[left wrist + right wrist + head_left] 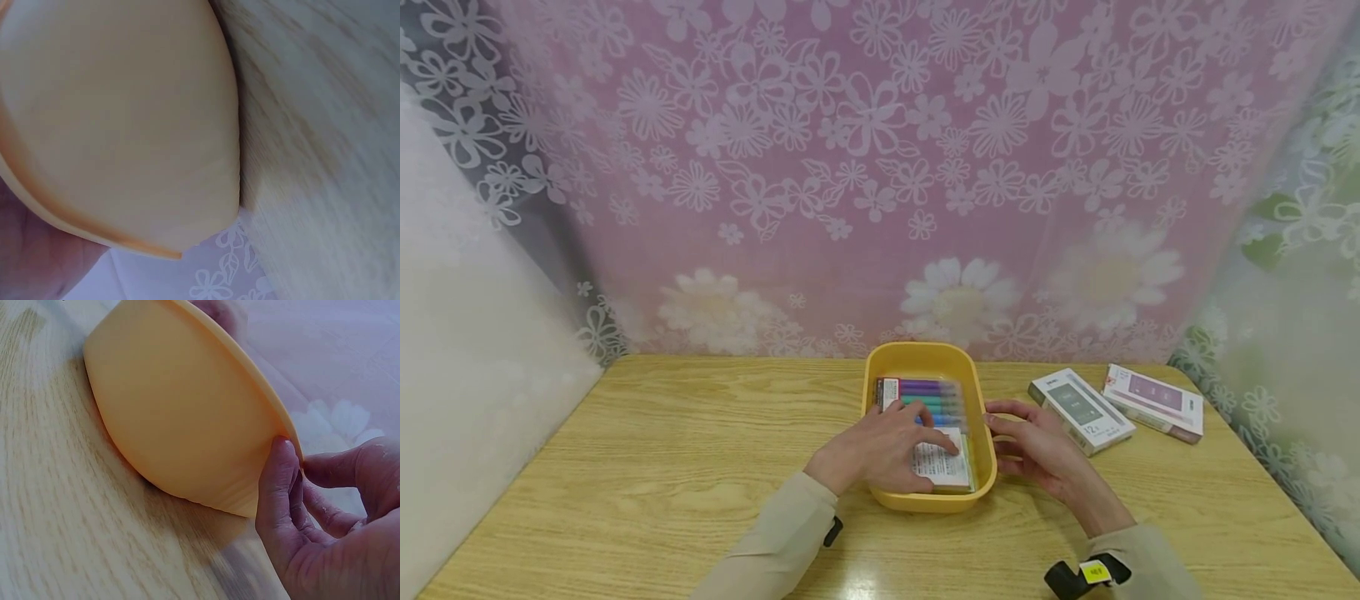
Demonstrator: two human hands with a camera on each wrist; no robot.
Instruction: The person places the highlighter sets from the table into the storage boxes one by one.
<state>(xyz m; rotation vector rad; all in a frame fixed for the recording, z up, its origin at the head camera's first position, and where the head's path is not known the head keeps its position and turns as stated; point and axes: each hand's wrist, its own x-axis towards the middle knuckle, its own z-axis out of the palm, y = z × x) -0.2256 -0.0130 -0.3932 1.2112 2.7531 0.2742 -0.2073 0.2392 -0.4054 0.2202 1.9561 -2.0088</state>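
Observation:
A yellow plastic storage basket (921,502) stands on the table, nearer its far edge. Inside it lies a row of coloured pens (925,402), purple, green and blue, with a white and red label at their left end. Closer to me in the basket is a flat pack (942,468) with a white printed label. My left hand (891,446) reaches over the near left rim, its fingers spread and touching this pack; its palm side is hidden. On the right, my right hand (1037,446) pinches the basket's rim between thumb and fingers (275,500).
To the right of the basket lies a white box with a dark grey panel (1082,410). Behind it, a white box with a purple panel (1153,402) lies close by. A flowered curtain (820,208) hangs along the back of the wooden table (700,450).

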